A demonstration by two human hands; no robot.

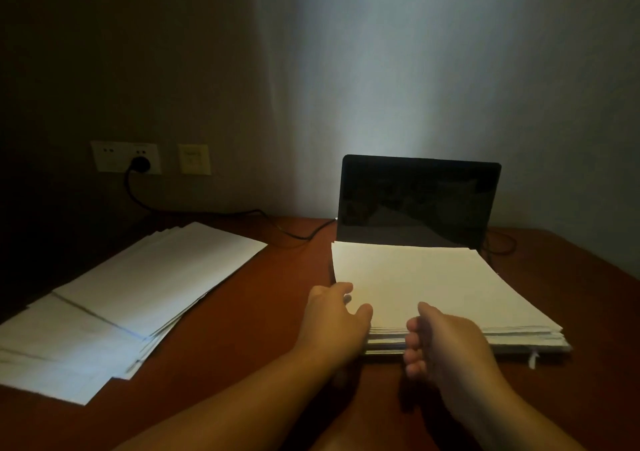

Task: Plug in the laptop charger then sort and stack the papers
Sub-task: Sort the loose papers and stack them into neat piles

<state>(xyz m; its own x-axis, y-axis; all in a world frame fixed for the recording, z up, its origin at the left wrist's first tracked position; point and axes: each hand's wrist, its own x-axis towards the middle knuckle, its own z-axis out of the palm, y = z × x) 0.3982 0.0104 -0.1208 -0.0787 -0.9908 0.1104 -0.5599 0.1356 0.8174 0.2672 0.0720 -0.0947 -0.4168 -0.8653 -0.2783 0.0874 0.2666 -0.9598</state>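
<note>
A thick stack of white papers (433,287) lies on the base of an open laptop (415,201) whose screen is dark. My left hand (336,315) holds the stack's near left corner, fingers curled over its edge. My right hand (440,343) grips the stack's front edge, thumb on top and fingers curled against the sheet edges. A black charger plug (140,163) sits in the wall socket (126,157), and its cable (207,212) runs along the desk to the laptop's left side. More loose white papers (138,287) lie fanned out at the left.
The reddish-brown wooden desk (270,312) stands against a dim wall. A yellowish wall plate (194,159) is beside the socket. Another cable (498,246) loops behind the laptop's right side. A small white tag (532,358) hangs from the stack's near right corner.
</note>
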